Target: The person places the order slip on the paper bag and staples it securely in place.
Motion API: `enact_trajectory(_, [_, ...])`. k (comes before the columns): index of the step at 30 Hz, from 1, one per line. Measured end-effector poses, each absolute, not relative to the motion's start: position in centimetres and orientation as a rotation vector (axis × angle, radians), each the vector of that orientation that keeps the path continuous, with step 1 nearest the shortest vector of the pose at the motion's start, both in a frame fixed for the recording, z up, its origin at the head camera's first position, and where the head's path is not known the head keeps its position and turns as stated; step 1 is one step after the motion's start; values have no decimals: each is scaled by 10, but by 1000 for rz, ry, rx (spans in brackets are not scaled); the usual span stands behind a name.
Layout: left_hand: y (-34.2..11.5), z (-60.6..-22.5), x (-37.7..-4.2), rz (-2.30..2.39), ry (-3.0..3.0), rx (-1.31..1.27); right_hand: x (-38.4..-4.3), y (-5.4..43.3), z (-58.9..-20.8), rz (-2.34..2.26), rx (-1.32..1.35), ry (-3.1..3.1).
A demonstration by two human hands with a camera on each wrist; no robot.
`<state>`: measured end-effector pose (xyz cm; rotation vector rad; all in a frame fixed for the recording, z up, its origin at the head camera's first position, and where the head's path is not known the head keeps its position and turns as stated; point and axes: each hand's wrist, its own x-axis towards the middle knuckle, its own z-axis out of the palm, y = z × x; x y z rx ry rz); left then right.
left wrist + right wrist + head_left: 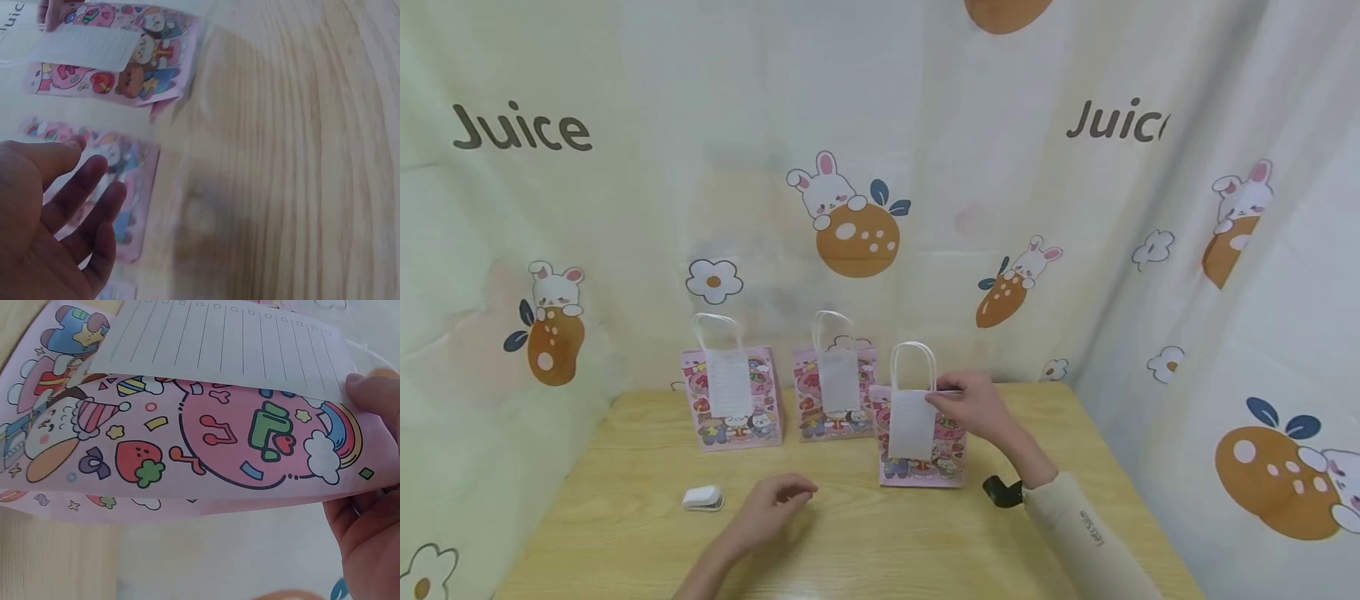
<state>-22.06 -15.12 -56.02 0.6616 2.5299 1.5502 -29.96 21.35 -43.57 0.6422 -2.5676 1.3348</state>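
My right hand (976, 407) pinches the top edge of a pink cartoon paper gift bag (950, 454) that stands nearest on the table, by its right corner. A white lined paper slip (912, 427) hangs on this bag's front below twisted white handles (913, 350). In the right wrist view the thumb (369, 390) lies at the slip's corner, the other fingers behind the bag's edge (281, 494). Over the table, left of that bag, my left hand (775, 504) holds nothing, its fingers (94, 175) loosely bent.
Two similar bags with slips stand behind, one at the left (767, 400) and one in the middle (807, 421). A small white stapler (703, 499) lies left of my left hand. Beside my right sleeve (1078, 533) is a black object (1000, 492). A printed curtain (647, 208) surrounds the wooden table (842, 542).
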Motion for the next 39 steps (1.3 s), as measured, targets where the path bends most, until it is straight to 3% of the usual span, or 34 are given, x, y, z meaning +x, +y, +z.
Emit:
enact_trajectory(13, [-207, -558, -210, 1578, 2758, 401, -293, 167, -444, 1370, 708, -2571])
enact_trajectory(22, [-256, -574, -206, 1070, 3421, 560, -291, 156, -442, 1471, 659, -2593])
enact_trajectory(28, [-273, -585, -205, 1000, 3332, 411, -294, 159, -439, 1414, 723, -2634])
enact_trajectory(39, [-280, -587, -216, 1124, 3151, 359, -300, 157, -439, 1417, 804, -2598])
